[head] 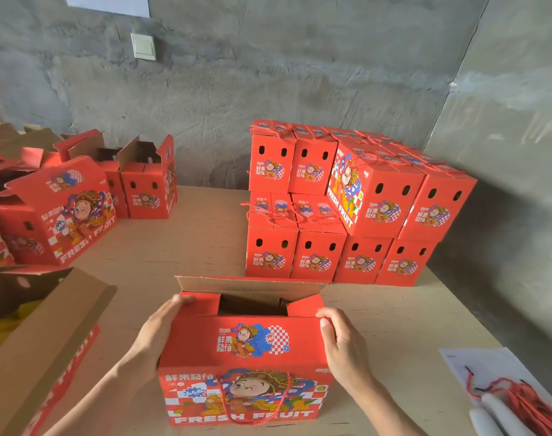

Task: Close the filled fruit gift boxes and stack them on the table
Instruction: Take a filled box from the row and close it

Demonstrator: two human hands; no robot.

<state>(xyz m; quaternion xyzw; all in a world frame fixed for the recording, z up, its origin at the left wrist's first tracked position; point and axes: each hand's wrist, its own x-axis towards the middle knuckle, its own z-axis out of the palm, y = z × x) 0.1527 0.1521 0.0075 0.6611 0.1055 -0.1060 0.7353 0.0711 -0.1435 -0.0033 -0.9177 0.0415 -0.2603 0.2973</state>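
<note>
The left hand and right hand grip the sides of the near gift box, whose far flap stands open. Closed boxes are stacked far right on the counter; open boxes stand left, red cords near right.

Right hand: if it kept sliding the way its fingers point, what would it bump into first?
The right hand rests on the box, fingers pointing up and away along the right end. Going on, it would probably meet the raised back flap first, then the stack behind, though depth is hard to judge.
</note>
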